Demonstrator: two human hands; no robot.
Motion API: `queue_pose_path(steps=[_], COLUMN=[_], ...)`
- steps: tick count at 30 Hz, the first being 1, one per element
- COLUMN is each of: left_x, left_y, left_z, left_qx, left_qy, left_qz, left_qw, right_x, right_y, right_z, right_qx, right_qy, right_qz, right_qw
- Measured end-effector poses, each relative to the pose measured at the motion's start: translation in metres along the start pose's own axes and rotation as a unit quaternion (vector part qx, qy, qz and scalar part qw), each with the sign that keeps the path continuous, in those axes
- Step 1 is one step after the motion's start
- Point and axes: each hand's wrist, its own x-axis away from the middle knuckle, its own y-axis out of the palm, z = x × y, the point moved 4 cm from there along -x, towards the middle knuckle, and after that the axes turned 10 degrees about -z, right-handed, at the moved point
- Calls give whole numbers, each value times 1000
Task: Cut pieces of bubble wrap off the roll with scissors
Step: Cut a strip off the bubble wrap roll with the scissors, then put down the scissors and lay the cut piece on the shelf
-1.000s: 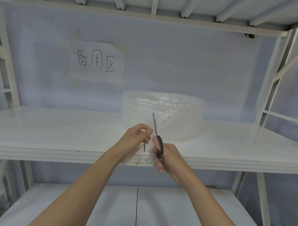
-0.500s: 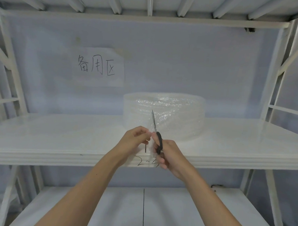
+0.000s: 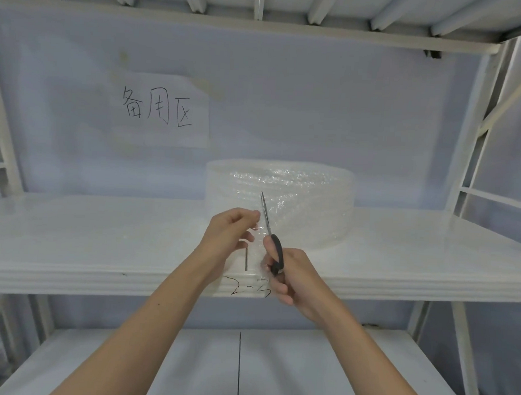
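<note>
A white metal shelf (image 3: pixel 102 244) stands against a pale wall, with a paper sign (image 3: pixel 161 109) bearing handwritten characters stuck up behind it. A wide roll of bubble wrap (image 3: pixel 310 199) sits on the shelf, toward the back. In front of the roll, at the shelf's front edge, the left hand (image 3: pixel 226 236) pinches a loose clear strip of bubble wrap (image 3: pixel 255 248) between thumb and fingertips. Just beside it, the right hand (image 3: pixel 291 276) grips the black handles of the scissors (image 3: pixel 269 230), whose closed blades point up across the front of the roll. Below the hands, marker writing (image 3: pixel 249 289) shows on the shelf's front lip.
</note>
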Motion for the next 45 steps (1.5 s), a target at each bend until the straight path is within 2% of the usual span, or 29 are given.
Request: queue_pose_path(steps=[10,20,24,30,33,37,41,45], left_x=[8,8,10,11,12,15,16,17], left_y=[2,0,1,-10,-20,-33,-47,-52], left_z=[-6,-12,-14,-8,-7,-1,4,6], left_qx=[-26,-47,-86,-38,-40,-34,-20,-32], left_qy=[51,47,45,47,40,45,53,46], left_qz=[34,26,-1,30,37,61,97,95], left_qw=[998,997,995,998,998,996,994,994], right_x=[-9,-14,-14,2,15,27,34,30], right_y=[0,-1,-2,-6,-18,-66,-122,-151], right_z=[-6,-13,-16,-29,-46,-53,-31,-24], right_qx=[-8,-11,-13,56,60,54,138,252], right_qy=[7,17,8,-30,-78,-90,-7,76], right_qz=[0,-7,-7,-4,53,197,314,346], right_qw=[1000,1000,1000,998,994,975,939,901])
